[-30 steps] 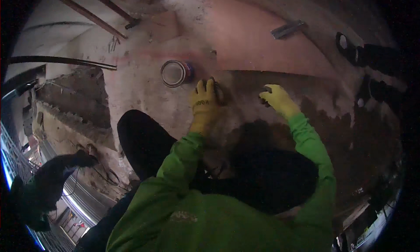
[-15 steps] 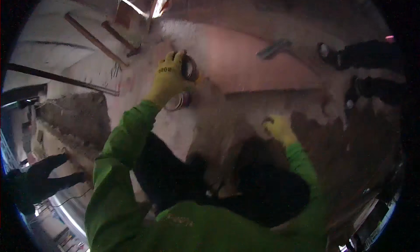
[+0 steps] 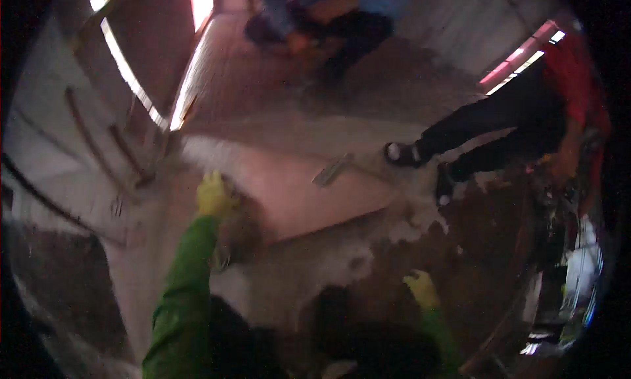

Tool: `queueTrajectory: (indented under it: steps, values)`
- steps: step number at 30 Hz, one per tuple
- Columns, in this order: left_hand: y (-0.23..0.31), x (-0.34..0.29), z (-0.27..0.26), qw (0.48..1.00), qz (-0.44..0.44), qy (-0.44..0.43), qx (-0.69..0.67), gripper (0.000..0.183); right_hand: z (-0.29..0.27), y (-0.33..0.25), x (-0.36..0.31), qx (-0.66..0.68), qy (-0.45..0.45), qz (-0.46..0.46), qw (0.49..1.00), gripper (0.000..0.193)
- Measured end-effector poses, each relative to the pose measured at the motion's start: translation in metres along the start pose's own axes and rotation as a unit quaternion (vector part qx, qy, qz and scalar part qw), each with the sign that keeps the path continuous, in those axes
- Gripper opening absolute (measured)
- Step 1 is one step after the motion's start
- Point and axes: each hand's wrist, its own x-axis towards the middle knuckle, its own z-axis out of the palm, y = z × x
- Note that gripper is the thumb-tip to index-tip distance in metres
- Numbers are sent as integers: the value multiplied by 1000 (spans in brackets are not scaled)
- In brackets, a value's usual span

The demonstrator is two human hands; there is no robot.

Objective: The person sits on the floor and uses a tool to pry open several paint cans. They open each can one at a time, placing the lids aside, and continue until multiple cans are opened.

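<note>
My left hand (image 3: 213, 196), in a yellow glove, reaches to the near left edge of a smooth pinkish surface (image 3: 292, 188). Motion blur smears its fingers. They appear closed on a dark-rimmed round object that showed more clearly half a second ago; its kind is hard to make out. A second round container (image 3: 221, 255) seems to stand just below that wrist, also blurred. Low on the right, my right hand (image 3: 422, 289), gloved in yellow too, hovers over dark, rough ground with its fingers apart and nothing visible in them. A flat grey tool (image 3: 332, 169) lies on the pinkish surface.
A person in dark trousers and red top (image 3: 496, 129) stands at the right, feet beside the surface's far end. Another person (image 3: 328, 24) crouches at the back. Long bars (image 3: 92, 139) lean at the left. A bright gap (image 3: 194, 76) runs along the back wall.
My view has swung up and to the right, bringing both people more fully into sight. My left hand appears farther left and lower in the picture, my right hand lower.
</note>
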Motion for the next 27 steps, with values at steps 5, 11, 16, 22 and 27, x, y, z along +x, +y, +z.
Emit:
queueTrajectory:
  steps: [5,11,16,22,27]
  values:
    - [-42,24,-42,995,-81,-50,-42,106,16,-91,-45,55,-45,-68,995,64]
    - [-57,-4,-143,988,-9,135,-78,116,-9,-222,-21,-203,-8,-273,940,59]
    - [-73,-145,-47,976,189,-4,111,99,56,-364,-19,-33,-153,-334,930,51]
    - [-63,-193,-20,991,59,-93,73,88,197,-429,-61,114,-282,-360,882,34]
    - [-65,-228,-34,997,-2,-52,52,93,296,-446,-44,44,-456,-441,772,26]
